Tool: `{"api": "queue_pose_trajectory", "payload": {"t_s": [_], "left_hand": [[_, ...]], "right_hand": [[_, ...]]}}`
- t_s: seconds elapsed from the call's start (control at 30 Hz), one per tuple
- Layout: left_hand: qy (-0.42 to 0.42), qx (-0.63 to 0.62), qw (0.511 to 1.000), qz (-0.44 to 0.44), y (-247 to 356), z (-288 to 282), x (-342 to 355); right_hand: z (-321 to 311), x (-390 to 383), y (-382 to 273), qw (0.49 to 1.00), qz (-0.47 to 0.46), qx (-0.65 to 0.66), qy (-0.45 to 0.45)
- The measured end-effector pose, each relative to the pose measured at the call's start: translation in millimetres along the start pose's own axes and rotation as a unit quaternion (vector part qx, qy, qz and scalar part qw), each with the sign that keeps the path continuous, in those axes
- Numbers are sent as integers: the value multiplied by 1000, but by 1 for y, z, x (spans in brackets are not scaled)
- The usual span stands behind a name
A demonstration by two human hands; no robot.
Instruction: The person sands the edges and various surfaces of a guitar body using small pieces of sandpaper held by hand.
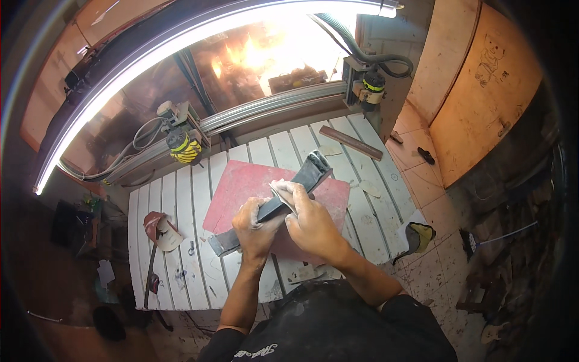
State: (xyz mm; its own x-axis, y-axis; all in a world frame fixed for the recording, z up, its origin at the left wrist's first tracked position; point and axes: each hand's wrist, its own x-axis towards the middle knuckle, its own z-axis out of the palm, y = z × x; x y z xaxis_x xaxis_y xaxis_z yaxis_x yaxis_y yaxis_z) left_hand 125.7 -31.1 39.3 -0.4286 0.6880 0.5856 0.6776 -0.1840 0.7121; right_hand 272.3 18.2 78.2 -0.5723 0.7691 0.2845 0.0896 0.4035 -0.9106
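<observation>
A long dark bar (307,174) lies diagonally in my hands above a red board (232,190) on the slatted white table. My left hand (254,226) is closed round the bar left of its middle. My right hand (310,220) pinches a thin pale sheet (278,193), perhaps abrasive paper, against the bar. Pale dust coats my fingers. A brown strip (350,142) rests on the slats beyond the board.
Two tool heads (184,145) (373,84) hang on a metal rail behind the table under a lit tube. Brownish scraps (163,232) lie at the left, a dark-and-yellow item (420,236) at the right corner. An orange wooden panel (482,108) stands at right.
</observation>
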Motion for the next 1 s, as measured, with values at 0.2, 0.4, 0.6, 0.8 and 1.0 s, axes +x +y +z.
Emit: {"api": "queue_pose_trajectory", "payload": {"t_s": [0.2,0.4,0.6,0.8,1.0], "left_hand": [[10,-17,1000,-17,6,3,4],[16,-25,999,-35,11,7,8],[3,-22,999,-30,15,9,5],[4,-7,1000,-5,13,11,0],[-1,-23,1000,-20,13,7,1]], "right_hand": [[-5,-17,-6,993,23,-115,16],[-3,-26,8,973,-55,-208,80],[-9,-24,2,959,-29,-273,71],[-7,-15,7,964,-27,-254,76],[-8,-17,4,966,-35,-242,80]]}}
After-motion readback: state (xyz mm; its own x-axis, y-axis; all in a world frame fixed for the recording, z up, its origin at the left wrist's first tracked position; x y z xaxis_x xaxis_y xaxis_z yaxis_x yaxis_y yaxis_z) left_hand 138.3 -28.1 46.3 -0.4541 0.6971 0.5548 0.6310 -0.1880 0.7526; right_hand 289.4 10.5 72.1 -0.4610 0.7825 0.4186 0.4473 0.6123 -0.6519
